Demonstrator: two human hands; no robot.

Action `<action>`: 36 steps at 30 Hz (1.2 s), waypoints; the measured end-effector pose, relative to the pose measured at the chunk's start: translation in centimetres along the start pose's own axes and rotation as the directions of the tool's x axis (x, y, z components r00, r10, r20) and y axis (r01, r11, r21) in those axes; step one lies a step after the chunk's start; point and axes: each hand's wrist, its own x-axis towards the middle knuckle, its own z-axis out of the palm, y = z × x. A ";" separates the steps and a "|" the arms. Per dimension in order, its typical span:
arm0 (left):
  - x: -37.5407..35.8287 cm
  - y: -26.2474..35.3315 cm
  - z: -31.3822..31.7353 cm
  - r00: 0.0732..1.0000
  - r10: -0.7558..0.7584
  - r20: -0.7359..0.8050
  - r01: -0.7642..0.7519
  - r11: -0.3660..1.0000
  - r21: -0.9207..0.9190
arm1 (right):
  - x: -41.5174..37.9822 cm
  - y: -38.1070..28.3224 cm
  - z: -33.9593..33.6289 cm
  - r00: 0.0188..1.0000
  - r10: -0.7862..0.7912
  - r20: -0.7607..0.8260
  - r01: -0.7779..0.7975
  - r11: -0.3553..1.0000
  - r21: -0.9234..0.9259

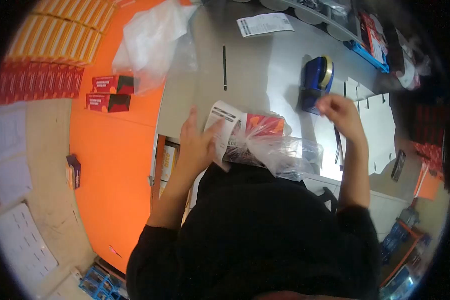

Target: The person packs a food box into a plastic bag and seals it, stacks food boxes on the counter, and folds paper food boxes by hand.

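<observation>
A knotted clear plastic bag (pixel 285 157) with a red box (pixel 267 124) inside lies at the table's near edge, against my body. A printed paper slip (pixel 224 116) curls up at the bag's left side. My left hand (pixel 199 142) rests against the slip, its fingers spread, partly blurred. Out to the right, my right hand (pixel 341 116) is raised with its fingers pinched together. Anything between those fingertips is too small to make out. Just beyond it stands a blue tape dispenser (pixel 315 82) with a roll of tape.
A black pencil (pixel 225 67) and another printed slip (pixel 265 24) lie on the grey table. White plastic bags (pixel 155 42) sit at the upper left, near two dark red boxes (pixel 107 102) on the orange surface (pixel 115 165). Stacked boxes (pixel 60 40) fill the far left corner.
</observation>
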 end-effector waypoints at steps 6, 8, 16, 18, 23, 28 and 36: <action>-3.5 3.3 0.7 0.974 -0.040 0.223 0.021 0.996 0.087 | 9.5 -9.7 9.5 0.632 -0.256 0.731 0.460 0.884 -0.088; -4.2 3.8 0.9 0.977 -0.082 0.195 0.074 0.996 0.052 | 10.8 -10.3 13.0 0.531 -0.224 0.817 0.497 0.864 -0.085; -5.8 2.7 1.7 0.984 0.048 0.173 -0.045 0.999 -0.017 | 14.8 0.8 16.8 0.609 0.058 0.791 0.534 0.707 -0.464; -5.3 1.8 0.9 0.969 0.110 0.222 -0.108 0.994 -0.020 | 13.8 2.2 16.1 0.672 0.186 0.717 0.286 0.828 -0.482; 0.4 0.0 -4.9 0.796 0.342 0.500 -0.291 0.940 -0.180 | 10.8 3.8 11.3 0.912 -0.014 0.410 0.277 0.760 -0.589; 13.2 5.4 -1.1 0.737 0.388 0.554 0.343 0.492 -0.800 | 2.2 3.0 0.5 0.852 0.041 -0.522 0.026 0.993 0.119; 16.9 13.5 15.4 0.191 0.412 0.891 0.955 0.131 -0.266 | -0.3 8.0 2.6 0.739 0.269 -0.618 -0.146 0.959 0.243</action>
